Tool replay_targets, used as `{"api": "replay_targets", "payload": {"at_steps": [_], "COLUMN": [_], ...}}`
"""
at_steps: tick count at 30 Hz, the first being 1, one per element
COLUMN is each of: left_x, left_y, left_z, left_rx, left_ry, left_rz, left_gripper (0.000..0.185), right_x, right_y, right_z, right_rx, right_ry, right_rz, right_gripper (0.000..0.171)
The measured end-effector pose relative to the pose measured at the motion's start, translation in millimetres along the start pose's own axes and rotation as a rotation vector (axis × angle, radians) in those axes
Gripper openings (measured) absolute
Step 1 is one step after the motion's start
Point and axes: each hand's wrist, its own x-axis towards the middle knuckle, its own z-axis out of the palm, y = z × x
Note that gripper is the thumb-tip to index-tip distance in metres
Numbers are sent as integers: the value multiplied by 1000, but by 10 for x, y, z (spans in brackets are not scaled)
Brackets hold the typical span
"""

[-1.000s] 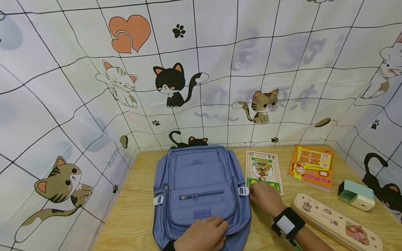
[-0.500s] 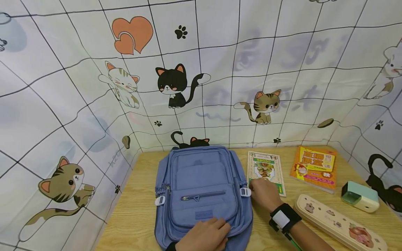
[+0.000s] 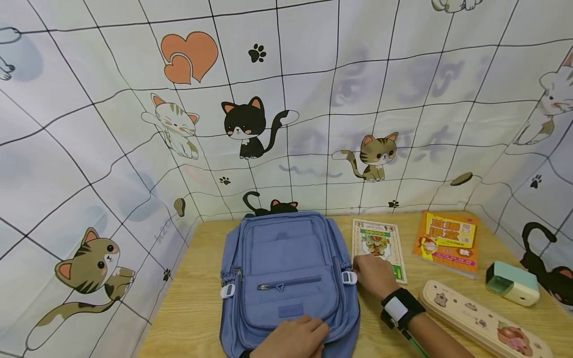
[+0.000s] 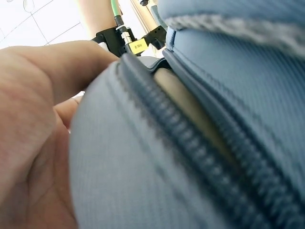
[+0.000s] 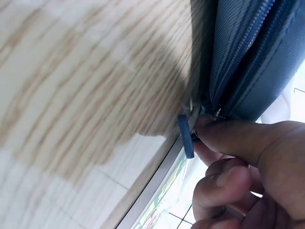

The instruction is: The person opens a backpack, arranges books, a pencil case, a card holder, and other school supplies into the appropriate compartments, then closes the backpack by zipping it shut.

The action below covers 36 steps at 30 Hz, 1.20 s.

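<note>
A blue backpack (image 3: 286, 258) lies front side up on the wooden table. My left hand (image 3: 293, 338) grips its lower edge, thumb and fingers on either side of the fabric. Beside that hand, in the left wrist view, a zipper (image 4: 183, 136) stands parted, with something pale showing in the gap. At the bag's right side my right hand (image 3: 376, 276) pinches a zipper slider, and its blue pull tab (image 5: 187, 137) sticks out past the fingertips. Parted zipper teeth (image 5: 250, 40) run along the bag from there. The head view hides both hands' fingertips.
A green-and-cream booklet (image 3: 378, 243) lies partly behind my right hand. Farther right are an orange book (image 3: 447, 242), a cream pencil case (image 3: 483, 318) and a mint-and-cream box-shaped object (image 3: 512, 283). A cat-print curtain (image 3: 309, 99) borders the wooden table (image 3: 188, 293).
My right hand has shifted slightly farther up along the bag's right side. My left hand stays on the lower edge. The head view has tilted a little.
</note>
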Motion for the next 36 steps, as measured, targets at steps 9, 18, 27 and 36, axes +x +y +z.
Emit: {"api": "replay_targets", "payload": {"at_steps": [9,18,27,36], "left_x": [-28,-91,-357,-637], "left_y": [-53,-169,-330,-303], "left_z": [6,56,139,16], "left_rx": [-15,-163,-195,-67], "left_ry": [-73,-130,-101,-39], "left_rz": [-19,-74,-146,-262], "left_gripper": [15,37,49,33], "right_x": [37,197,337,532], "right_y": [68,430,473,749], "right_z": [-150,-292,-191,-253], "right_rx": [98,-38,18,115], "right_ry": [-113,-40,-169,-196], "right_rz": [38,372,497,615], "right_gripper": [13,91,111,88]}}
